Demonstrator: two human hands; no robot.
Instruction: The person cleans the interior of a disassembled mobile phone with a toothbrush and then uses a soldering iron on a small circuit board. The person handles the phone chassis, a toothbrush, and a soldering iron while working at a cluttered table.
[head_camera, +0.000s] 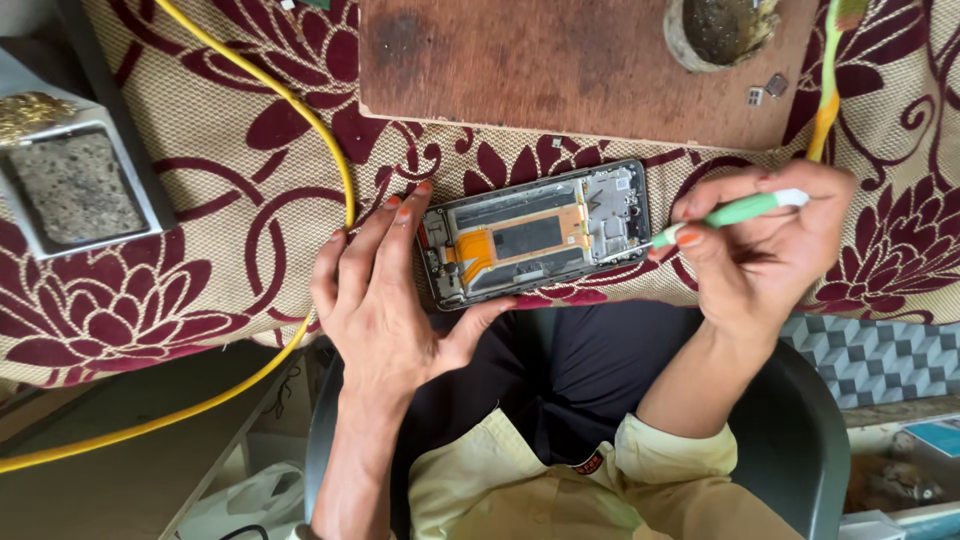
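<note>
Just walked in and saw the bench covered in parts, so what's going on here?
A seated person is working on an opened phone that lies on a maroon-and-cream floral cloth. The left hand steadies the phone at its left end, thumb under the lower edge. The right hand holds a green-and-white tool with its tip at the phone's right end. An orange flex ribbon shows inside. A wooden board and a yellow cable lie nearby.

Soft, even daylight fills the view, the hands (400, 290) sharp and casting only faint shadows on the counter (230, 180) beneath them, no glare, while corners far from them blur and bend slightly.
</note>
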